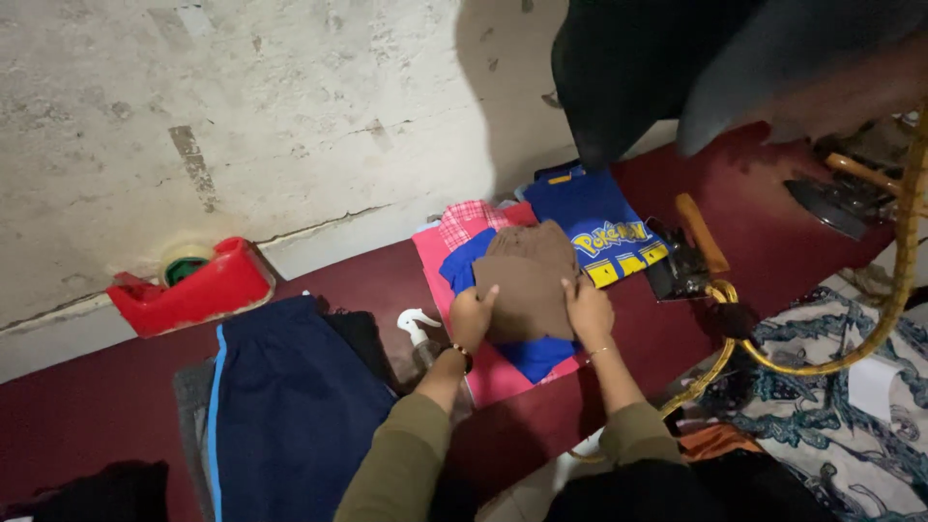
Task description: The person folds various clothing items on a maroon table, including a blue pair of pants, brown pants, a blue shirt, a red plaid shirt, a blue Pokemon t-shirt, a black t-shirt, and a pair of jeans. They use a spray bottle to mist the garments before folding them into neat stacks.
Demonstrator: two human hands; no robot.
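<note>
Both hands rest on a folded brown garment [527, 280]: the left hand [473, 317] grips its left edge with curled fingers, and the right hand [588, 311] lies flat on its right edge, fingers spread and pressing down. Held from both sides like this, the fold seems kept square on the stack under it.

The brown piece tops a pile: a blue garment [530, 354] beneath, then a pink one [495, 379], with a red checked cloth [467, 221] showing at the far end. Just beyond lies a blue shirt with yellow lettering [597, 227].

On the left, a folded pair of dark navy shorts [290, 406] with a light blue stripe sits apart from the pile. A patterned cloth [831, 387] spreads at the right, crossed by a yellow cord [904, 261].

Smaller things: a red tape dispenser [190, 287] near the wall, a white spray bottle [421, 333] beside the left wrist, and a dark iron [688, 256] with a wooden handle.

Everything lies on a dark red mat [367, 280] against a rough, cracked grey wall [242, 106].
</note>
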